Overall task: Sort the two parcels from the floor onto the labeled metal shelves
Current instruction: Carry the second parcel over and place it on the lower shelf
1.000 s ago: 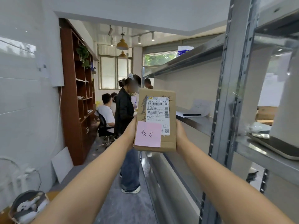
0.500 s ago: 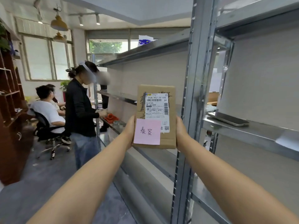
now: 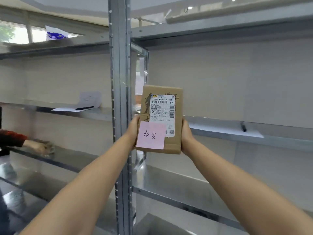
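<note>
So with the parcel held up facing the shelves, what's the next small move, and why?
Probably compare its pink note with the paper label on the right shelf: both hands, left hand and right hand, hold the parcel clear of any shelf.

Upright post (image 3: 120,116) blocks left; right shelf bay (image 3: 254,139) open except paper (image 3: 225,130), marker (image 3: 243,128).

Bright, even light; blurred, warped edges

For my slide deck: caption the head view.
Both hands hold a labeled cardboard parcel upright before metal shelves.
</note>
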`<state>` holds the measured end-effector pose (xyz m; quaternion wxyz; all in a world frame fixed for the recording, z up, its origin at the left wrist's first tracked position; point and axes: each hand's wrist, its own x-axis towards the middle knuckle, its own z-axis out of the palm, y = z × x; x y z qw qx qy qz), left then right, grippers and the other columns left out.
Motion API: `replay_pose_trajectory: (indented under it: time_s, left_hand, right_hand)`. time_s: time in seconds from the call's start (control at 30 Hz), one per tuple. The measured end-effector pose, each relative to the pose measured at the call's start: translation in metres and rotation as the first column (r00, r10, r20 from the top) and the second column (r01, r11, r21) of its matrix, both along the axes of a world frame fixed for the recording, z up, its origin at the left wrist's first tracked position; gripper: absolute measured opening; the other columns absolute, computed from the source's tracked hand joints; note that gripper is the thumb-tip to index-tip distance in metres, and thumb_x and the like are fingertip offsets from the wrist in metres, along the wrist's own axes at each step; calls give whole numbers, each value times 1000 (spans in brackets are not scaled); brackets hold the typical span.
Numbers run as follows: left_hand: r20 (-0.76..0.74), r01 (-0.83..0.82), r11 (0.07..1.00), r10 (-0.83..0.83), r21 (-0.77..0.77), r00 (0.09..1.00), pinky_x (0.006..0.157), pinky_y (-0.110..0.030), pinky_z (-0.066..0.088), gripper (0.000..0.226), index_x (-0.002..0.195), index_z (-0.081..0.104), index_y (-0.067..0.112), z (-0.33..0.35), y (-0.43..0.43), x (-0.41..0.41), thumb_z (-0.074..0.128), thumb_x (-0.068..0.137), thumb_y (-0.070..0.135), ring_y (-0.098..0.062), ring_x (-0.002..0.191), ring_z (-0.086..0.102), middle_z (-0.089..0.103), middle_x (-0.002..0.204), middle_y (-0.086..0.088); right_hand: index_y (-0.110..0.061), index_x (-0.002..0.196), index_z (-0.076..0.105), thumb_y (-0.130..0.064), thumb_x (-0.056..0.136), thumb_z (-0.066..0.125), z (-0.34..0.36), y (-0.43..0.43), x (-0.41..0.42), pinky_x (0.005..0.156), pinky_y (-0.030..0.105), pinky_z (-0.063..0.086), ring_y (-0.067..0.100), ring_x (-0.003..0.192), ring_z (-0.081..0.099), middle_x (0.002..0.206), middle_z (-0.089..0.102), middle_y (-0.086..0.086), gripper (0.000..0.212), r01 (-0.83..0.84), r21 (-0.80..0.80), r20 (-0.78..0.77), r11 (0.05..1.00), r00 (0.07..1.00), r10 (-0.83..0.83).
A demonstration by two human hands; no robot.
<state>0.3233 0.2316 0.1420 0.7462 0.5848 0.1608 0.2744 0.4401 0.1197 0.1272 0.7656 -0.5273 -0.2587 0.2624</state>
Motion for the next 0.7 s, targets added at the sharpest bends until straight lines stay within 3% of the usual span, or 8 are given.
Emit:
replay_pose_trajectory:
  time_s: [0.07,0.17,0.3,0.5,0.63,0.7]
  left_hand:
    - [-9,77,997,-77,-9,997,40,-16,47,63,57,71,18,0,-30,22,28,97,39,-18,41,65,69,53,-4]
    - [2,200,979,-200,-32,980,45,-18,49,60,66,71,17,0,-82,50,25,97,40,-18,45,67,72,56,-3]
    - [19,353,935,-353,-27,936,57,-25,50,55,84,67,17,-1,-154,76,21,96,46,-19,54,70,75,68,-4]
    - [30,533,844,-532,-64,846,56,-25,52,53,90,67,17,-6,-248,103,25,96,48,-21,59,72,76,78,-6]
    - [38,636,767,-635,-83,771,63,-28,55,54,97,67,18,-8,-313,113,27,94,54,-22,68,73,77,83,-5]
    - [31,679,729,-679,-81,733,60,-26,55,54,96,67,18,-10,-344,116,26,95,55,-21,66,73,77,80,-4]
  right_hand:
    - [-23,84,69,-47,91,33,-2,-40,13,94,40,47,25,86,65,88,72,3,44,74,-16,-21,997,997,-74]
    - [-22,88,68,-47,93,31,-1,-103,30,88,38,49,23,82,65,87,72,2,44,181,-36,-13,983,983,-182]
    - [-21,75,65,-44,94,33,5,-184,46,69,31,47,19,67,62,67,70,-2,44,281,-22,-19,960,959,-281]
    - [-16,102,61,-45,94,31,-3,-286,51,76,35,47,26,86,60,96,66,8,42,407,-2,-20,914,913,-407]
    - [-16,89,64,-44,94,31,-11,-358,46,70,34,47,24,77,60,88,66,7,43,492,21,-73,870,869,-489]
    - [-17,86,64,-43,93,33,-13,-390,42,70,34,47,24,76,60,88,66,7,41,537,32,-73,843,842,-534]
